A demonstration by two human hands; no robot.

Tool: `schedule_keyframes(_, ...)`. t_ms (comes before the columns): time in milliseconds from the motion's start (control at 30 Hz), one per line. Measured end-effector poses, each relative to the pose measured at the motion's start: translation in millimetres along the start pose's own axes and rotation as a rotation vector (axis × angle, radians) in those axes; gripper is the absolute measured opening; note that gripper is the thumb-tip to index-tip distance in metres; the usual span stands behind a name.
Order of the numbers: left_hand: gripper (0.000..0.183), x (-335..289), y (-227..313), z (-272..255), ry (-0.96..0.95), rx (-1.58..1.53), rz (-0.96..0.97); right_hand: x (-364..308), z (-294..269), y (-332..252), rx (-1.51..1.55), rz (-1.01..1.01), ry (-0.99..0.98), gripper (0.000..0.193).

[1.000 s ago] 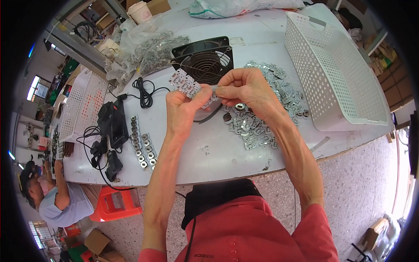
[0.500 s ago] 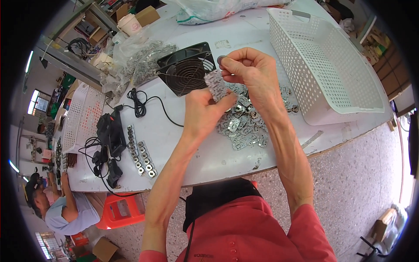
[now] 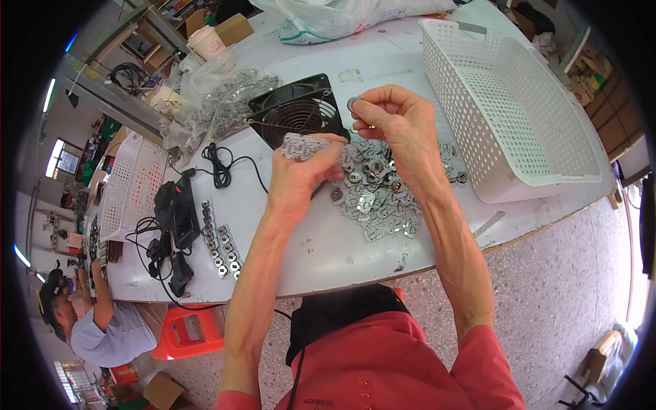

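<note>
My left hand (image 3: pixel 306 171) grips a small perforated metal plate (image 3: pixel 299 145) above the white table (image 3: pixel 328 253). My right hand (image 3: pixel 396 119) is raised a little higher and pinches a small round metal ring (image 3: pixel 353 104) between thumb and fingers. The two hands are apart, with a small gap between plate and ring. Below them lies a heap of several similar metal plates and rings (image 3: pixel 379 191). A black square fan (image 3: pixel 299 117) lies flat just behind my left hand.
A white perforated basket (image 3: pixel 509 102) stands at the right. Rows of metal pieces (image 3: pixel 220 242) and black cabled devices (image 3: pixel 172 225) lie at the left, beside a second white basket (image 3: pixel 133 181). Plastic bags of parts (image 3: pixel 219 96) sit behind. Another person (image 3: pixel 82 321) sits at lower left.
My hands have drawn apart: the right hand rose with a ring while the left stays low with the plate. The view has shifted slightly.
</note>
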State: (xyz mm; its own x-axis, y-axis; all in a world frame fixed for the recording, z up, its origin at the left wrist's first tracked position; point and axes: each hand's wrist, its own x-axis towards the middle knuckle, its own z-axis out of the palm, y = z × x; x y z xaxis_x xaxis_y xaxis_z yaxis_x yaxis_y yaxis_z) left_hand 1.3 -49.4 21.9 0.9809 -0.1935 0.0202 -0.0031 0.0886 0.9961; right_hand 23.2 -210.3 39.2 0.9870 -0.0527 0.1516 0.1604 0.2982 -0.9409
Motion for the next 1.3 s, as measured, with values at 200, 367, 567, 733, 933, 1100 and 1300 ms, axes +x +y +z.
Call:
schedule_keyframes(200,0.020,-7,2,-30,0.175,-0.362,0.037,-11,12,7,-0.095,0.125,-0.160,0.012)
schedule_keyframes(367,0.020,-12,-5,-38,0.205,-0.402,0.019,-14,21,16,-0.175,0.178,-0.233,0.012)
schedule_keyframes(567,0.020,-12,-7,-36,0.173,-0.394,0.028,-13,20,19,-0.198,0.220,-0.251,0.013)
schedule_keyframes(733,0.022,-14,-9,-37,0.145,-0.349,0.023,-11,18,22,-0.174,0.216,-0.296,0.014)
schedule_keyframes(933,0.022,-17,-11,-37,0.141,-0.395,0.000,-10,16,22,-0.145,0.198,-0.345,0.014)
schedule_keyframes(1100,0.023,-18,-14,-36,0.143,-0.424,-0.009,-10,15,22,-0.118,0.225,-0.347,0.014)
schedule_keyframes(1300,0.020,-18,-16,-33,0.191,-0.445,-0.025,-7,14,24,-0.165,0.236,-0.382,0.013)
